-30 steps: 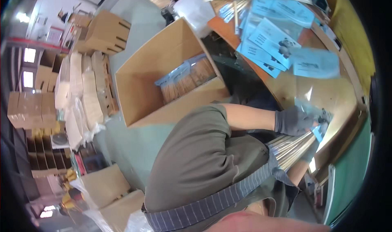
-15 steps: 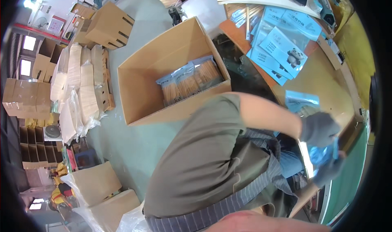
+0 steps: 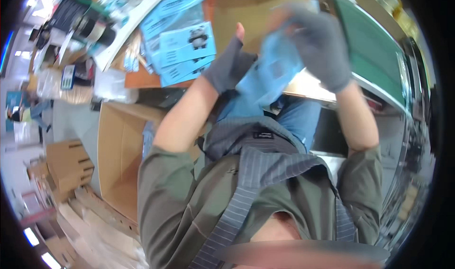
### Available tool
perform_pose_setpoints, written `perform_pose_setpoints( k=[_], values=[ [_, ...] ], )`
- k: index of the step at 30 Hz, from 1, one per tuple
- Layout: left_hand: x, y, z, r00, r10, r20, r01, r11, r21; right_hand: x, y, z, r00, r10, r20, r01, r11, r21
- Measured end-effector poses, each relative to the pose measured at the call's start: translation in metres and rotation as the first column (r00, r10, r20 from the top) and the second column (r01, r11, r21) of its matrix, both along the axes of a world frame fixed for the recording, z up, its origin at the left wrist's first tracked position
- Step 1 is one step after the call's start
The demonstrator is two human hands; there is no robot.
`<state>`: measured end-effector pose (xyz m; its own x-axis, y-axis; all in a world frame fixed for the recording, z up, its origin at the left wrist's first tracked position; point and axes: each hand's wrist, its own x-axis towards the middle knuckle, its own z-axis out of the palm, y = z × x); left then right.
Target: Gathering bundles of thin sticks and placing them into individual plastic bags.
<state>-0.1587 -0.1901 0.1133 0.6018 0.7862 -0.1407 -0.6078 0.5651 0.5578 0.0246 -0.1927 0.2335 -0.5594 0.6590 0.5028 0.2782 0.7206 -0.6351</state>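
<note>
A crumpled blue plastic bag [image 3: 272,72] hangs tilted between my hands, above my lap at the near table edge. My right hand [image 3: 324,49], in a grey glove with bare fingertips, is closed on the upper part of the bag, smeared by motion. On the bag's left side is my left hand [image 3: 230,66], gloved the same way. Its thumb sticks up, apart from the other fingers, which reach toward the bag and are partly hidden. What the bag contains, if anything, I cannot make out.
Flat blue printed bags [image 3: 185,46] with a panda picture lie fanned on the table [image 3: 232,13], beside thin sticks [image 3: 133,53]. An open cardboard box [image 3: 118,150] stands at my left. A green surface [image 3: 374,51] lies right, and a white shelf [image 3: 137,20] holds clutter.
My view has swung from the left toward the table and my lap. The blue bag has come up in front of me, and my left hand's thumb now stands apart from it.
</note>
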Motion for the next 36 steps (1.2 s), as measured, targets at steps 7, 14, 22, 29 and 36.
perform_pose_setpoints(
  k=[7,14,22,29,36],
  values=[
    [-0.044,-0.075,0.054,0.983,0.098,0.156,-0.094,0.995,-0.033,-0.041,-0.049,-0.001,0.877,0.478,0.057,-0.478,0.849,0.225],
    [-0.222,-0.251,0.100,0.544,0.649,-0.532,-0.731,0.677,0.080,-0.020,-0.031,-0.007,0.993,0.121,-0.011,-0.120,0.991,0.065],
    [-0.299,-0.337,-0.028,0.276,0.123,-0.953,-0.813,0.558,-0.163,-0.008,-0.022,-0.041,0.999,0.030,-0.041,-0.038,0.974,-0.222],
    [-0.316,-0.260,-0.158,-0.507,-0.020,-0.862,-0.157,0.985,0.070,-0.006,-0.037,-0.041,0.999,0.004,0.047,0.005,0.980,-0.198],
    [-0.215,-0.058,-0.008,-0.400,0.765,-0.505,0.036,0.564,0.825,0.045,-0.036,-0.144,0.953,-0.280,0.112,0.301,0.847,-0.439]
  ],
)
